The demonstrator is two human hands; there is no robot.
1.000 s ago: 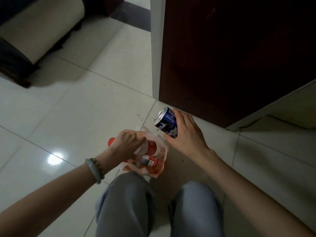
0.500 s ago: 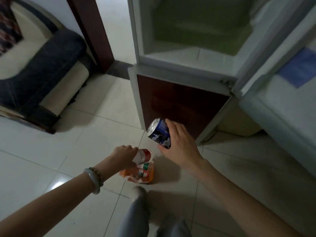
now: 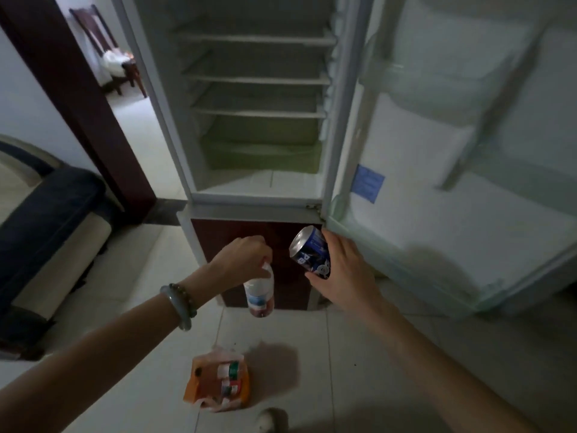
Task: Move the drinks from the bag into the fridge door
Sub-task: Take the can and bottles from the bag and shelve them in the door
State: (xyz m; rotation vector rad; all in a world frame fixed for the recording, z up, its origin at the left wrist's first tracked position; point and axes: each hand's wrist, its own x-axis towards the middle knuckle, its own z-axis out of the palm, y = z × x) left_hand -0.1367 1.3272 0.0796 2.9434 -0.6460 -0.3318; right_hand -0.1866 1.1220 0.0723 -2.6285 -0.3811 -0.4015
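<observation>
My right hand [image 3: 340,270] grips a blue can [image 3: 310,253], tilted, just below the corner of the open fridge door [image 3: 437,189]. My left hand [image 3: 240,260] holds a clear plastic bottle [image 3: 259,292] by its top, and the bottle hangs down in front of the dark red lower fridge panel. An orange plastic bag [image 3: 218,385] lies on the floor tiles below my hands, with more drinks visible through it. The fridge door stands open to the right with pale shelves on its inner side.
The fridge compartment [image 3: 259,120] is open and shows several bare wire shelves. A dark sofa [image 3: 46,239] stands at the left. A dark red door frame [image 3: 71,89] leads to another room with a chair [image 3: 115,60].
I have risen from the floor and the view has lifted to the open fridge. My left hand has pulled the bottle out of the bag. Both hands have risen toward the fridge.
</observation>
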